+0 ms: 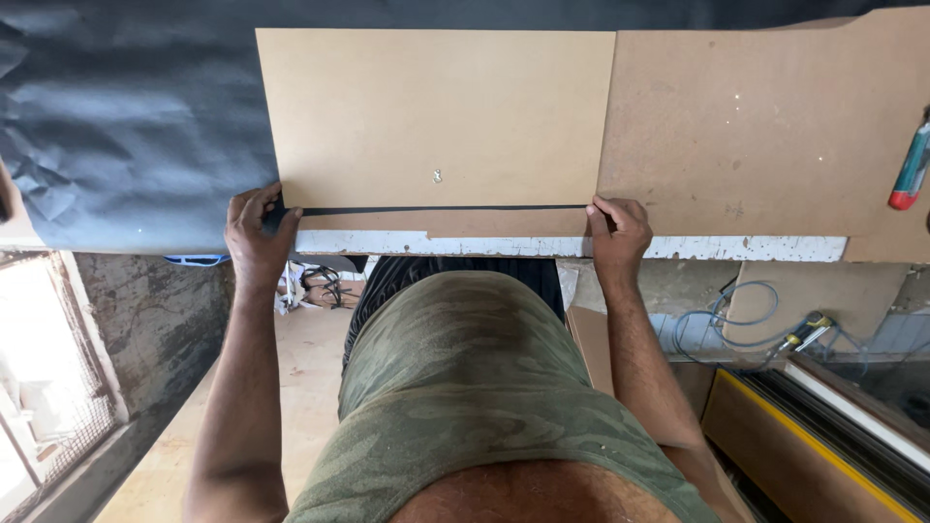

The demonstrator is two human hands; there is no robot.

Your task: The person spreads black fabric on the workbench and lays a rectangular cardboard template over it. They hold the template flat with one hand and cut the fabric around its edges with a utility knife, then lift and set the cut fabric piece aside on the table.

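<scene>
Black strip (436,209) thin, taut across tan board (436,116).

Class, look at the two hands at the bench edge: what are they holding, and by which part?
The left hand and right hand pinch a thin black strip by its two ends, stretched across the lower edge of the tan board.

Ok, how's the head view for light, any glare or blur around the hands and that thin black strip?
Head view: even daylight, sharp on left hand, right hand and thin black strip; overexposed window area lower left; wide-angle bending at edges; no glare on the tan fibreboard panel.
</scene>
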